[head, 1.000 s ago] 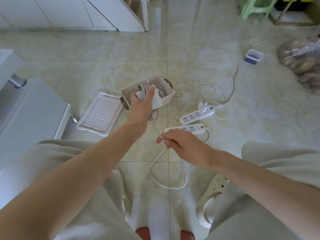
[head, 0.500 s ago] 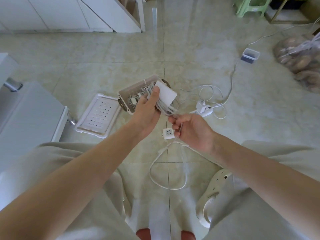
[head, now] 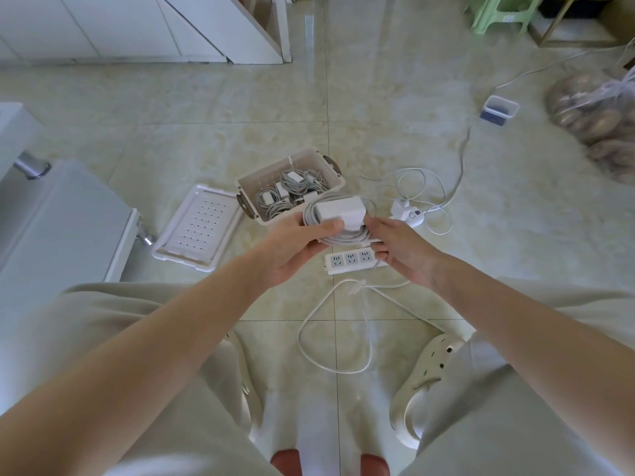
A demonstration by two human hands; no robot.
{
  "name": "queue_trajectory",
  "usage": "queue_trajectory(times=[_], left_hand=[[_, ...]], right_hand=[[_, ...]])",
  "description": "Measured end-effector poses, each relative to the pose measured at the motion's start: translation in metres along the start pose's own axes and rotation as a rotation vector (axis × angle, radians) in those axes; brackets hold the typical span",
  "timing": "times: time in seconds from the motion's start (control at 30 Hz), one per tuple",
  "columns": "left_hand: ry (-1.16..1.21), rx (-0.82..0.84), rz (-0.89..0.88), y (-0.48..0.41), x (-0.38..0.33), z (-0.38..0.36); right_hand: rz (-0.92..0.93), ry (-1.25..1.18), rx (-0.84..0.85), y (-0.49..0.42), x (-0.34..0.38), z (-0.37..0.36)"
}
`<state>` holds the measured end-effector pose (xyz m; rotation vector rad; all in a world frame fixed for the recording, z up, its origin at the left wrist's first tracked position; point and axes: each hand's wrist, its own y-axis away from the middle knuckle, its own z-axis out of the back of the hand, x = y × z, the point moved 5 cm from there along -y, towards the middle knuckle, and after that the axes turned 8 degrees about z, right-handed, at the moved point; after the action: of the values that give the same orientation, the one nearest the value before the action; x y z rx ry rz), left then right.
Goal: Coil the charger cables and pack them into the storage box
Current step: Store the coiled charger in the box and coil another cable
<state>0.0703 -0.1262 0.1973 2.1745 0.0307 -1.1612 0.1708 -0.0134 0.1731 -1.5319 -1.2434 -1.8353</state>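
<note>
My left hand [head: 295, 247] grips a white charger brick [head: 340, 210] with its grey cable coiled around it, held just in front of the beige storage box [head: 256, 182]. My right hand [head: 405, 250] holds the coil's right side, fingers closed on the cable. The box stands open on the floor with several coiled chargers [head: 288, 194] inside. A loose tail of white cable [head: 330, 359] hangs from my hands and loops over the floor between my knees.
The box's perforated lid [head: 197, 231] lies left of it. A white power strip [head: 350, 260] lies under my hands; a second strip with a plug and tangled white cable [head: 410, 213] lies to the right. A small container [head: 500, 109], a bag [head: 598, 118] and a green stool [head: 501, 12] are farther back.
My left hand pulled the charger back from the box toward me and turned it flat. My right hand rose from the floor, bringing the cable up to the coil.
</note>
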Motion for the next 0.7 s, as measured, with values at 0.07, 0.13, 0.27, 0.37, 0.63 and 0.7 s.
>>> queue_trajectory(times=[0.07,0.13,0.27,0.37,0.63,0.7], left_hand=[[0.043,-0.04,0.055,0.001,0.007,0.002],[0.042,-0.118,0.114,0.003,0.015,0.008],[0.036,-0.155,0.23,0.008,0.036,0.011],[0.115,-0.272,0.25,0.009,0.05,0.007],[0.177,-0.436,0.159,0.006,0.046,0.013],[0.22,-0.463,0.135,0.006,0.042,0.018]], right_hand=[[0.016,0.112,0.016,0.004,0.0,-0.003],[0.037,0.232,0.012,0.006,-0.002,-0.007],[0.073,0.371,0.001,0.006,-0.007,-0.011],[0.115,0.503,-0.052,0.007,-0.015,-0.013],[0.228,0.828,-0.065,0.013,-0.027,-0.012],[-0.034,0.79,-0.06,0.017,-0.041,-0.007]])
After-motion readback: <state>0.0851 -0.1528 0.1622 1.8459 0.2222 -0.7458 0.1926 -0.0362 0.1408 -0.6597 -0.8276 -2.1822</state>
